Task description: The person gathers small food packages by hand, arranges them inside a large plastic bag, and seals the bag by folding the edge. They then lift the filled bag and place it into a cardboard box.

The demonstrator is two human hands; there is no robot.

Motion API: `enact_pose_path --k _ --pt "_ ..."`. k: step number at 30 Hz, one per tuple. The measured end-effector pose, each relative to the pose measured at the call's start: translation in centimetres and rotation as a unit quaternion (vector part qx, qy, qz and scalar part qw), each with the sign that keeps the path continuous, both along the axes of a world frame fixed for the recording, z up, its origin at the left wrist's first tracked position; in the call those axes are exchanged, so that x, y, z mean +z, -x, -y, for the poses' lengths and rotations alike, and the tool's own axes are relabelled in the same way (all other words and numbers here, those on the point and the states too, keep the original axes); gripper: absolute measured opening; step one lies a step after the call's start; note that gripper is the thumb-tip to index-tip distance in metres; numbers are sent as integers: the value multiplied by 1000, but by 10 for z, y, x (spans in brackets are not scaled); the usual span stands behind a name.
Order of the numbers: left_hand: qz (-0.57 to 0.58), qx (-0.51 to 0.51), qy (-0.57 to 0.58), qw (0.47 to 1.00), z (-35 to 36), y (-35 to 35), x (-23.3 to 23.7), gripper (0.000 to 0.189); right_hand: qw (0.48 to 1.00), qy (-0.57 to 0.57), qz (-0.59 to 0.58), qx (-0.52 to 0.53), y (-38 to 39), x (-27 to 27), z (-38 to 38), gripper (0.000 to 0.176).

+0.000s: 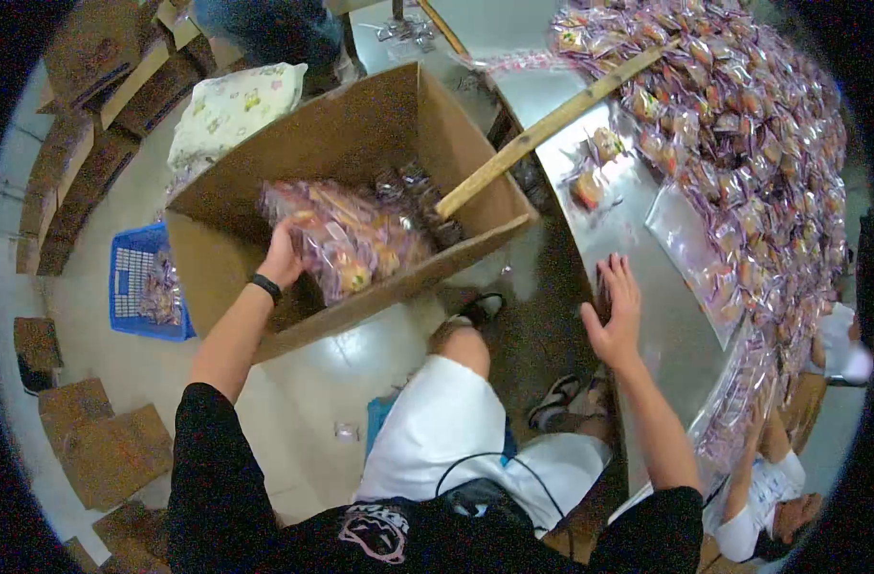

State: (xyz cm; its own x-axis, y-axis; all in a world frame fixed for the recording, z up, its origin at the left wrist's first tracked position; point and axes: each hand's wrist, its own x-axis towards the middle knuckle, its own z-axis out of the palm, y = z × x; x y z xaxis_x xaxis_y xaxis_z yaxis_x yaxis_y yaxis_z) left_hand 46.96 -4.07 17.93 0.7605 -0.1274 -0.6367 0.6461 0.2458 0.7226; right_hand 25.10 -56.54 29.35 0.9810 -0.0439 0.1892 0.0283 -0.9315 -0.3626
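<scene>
My left hand (pixel 282 256) had its fingertips buried behind the bag of snacks (pixel 346 234) in the cardboard box (pixel 360 124) — I could not tell how they gripped. The heap of packets (pixel 743 124) ran off the view's top edge, the print on them too small to read.

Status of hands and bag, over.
Left hand on snack bag inside cardboard box. Right hand open on metal table. Wooden stick reaches into box.

Head-worn camera looks steeply down, close above cardboard box (pixel 360 124) and steel table (pixel 659 330).
</scene>
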Motion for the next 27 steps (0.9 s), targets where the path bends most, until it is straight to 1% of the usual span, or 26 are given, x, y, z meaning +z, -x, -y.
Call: enact_pose_path --k 2,3,5,6,7,8,9,10,11,13,15,16,17,18,19,20,21,22,23,25,26,27 --pt "-16 -40 12 999 20 0 -20 32 1000 -7 -1 2 1 -4 3 68" --pt "39 -87 -11 995 26 -4 -30 34 1000 -23 3 5 1 -6 5 68" --pt "22 -20 -32 999 32 -4 -53 30 1000 -28 -7 4 -1 -7 7 67" --pt "-7 -12 24 1000 31 -12 -62 29 999 -32 -11 2 0 -6 7 66" --pt "-39 -3 78 996 33 -18 -64 28 1000 -24 -20 4 -1 -6 9 66" --pt "-28 -5 81 996 36 -18 -67 30 999 -27 -20 9 -1 -5 9 66" --pt "-17 -9 85 996 48 -17 -50 32 999 -28 -18 11 -3 -3 8 65" --pt "-6 -14 88 996 57 -18 -43 33 999 -32 -17 13 -3 -3 9 65" --pt "-39 29 95 994 62 -24 -50 38 999 -29 -19 10 -3 -2 9 65" --pt "-48 -97 82 991 66 -39 -73 42 999 -25 -19 6 -3 -4 9 65" --pt "-108 -136 59 983 64 -44 -141 46 999 -33 -17 4 -5 -6 7 64" --pt "-122 -214 -117 962 91 -36 -104 50 999 -32 -20 6 -4 -4 8 64" --pt "-112 -256 -188 942 93 -36 -117 50 999 -22 -29 8 -5 -5 10 65" --pt "-65 -243 -227 941 77 -38 -159 52 999 -22 -33 6 -6 -3 9 65" --pt "4 -206 -259 944 54 -44 -207 53 999 -22 -35 6 -6 -3 9 65" --pt "91 -157 -297 938 26 -50 -266 55 999 -23 -39 8 -4 -3 10 65" --pt "163 -131 -348 914 -5 -52 -316 56 999 -16 -47 12 -4 -4 11 64" --pt "166 -193 -449 857 -40 -51 -354 53 998 -18 -52 12 -4 -5 10 64" --pt "166 -250 -542 785 -73 -50 -388 50 998 -20 -58 11 -3 -4 9 64" --pt "114 -230 -569 781 -66 -51 -366 47 998 -20 -58 6 -6 -3 8 65" --pt "55 -153 -500 851 -51 -25 -328 46 998 -19 -61 6 -3 -3 8 65" --pt "34 -144 -453 879 -37 -16 -307 48 998 -18 -63 9 -4 -4 11 66"
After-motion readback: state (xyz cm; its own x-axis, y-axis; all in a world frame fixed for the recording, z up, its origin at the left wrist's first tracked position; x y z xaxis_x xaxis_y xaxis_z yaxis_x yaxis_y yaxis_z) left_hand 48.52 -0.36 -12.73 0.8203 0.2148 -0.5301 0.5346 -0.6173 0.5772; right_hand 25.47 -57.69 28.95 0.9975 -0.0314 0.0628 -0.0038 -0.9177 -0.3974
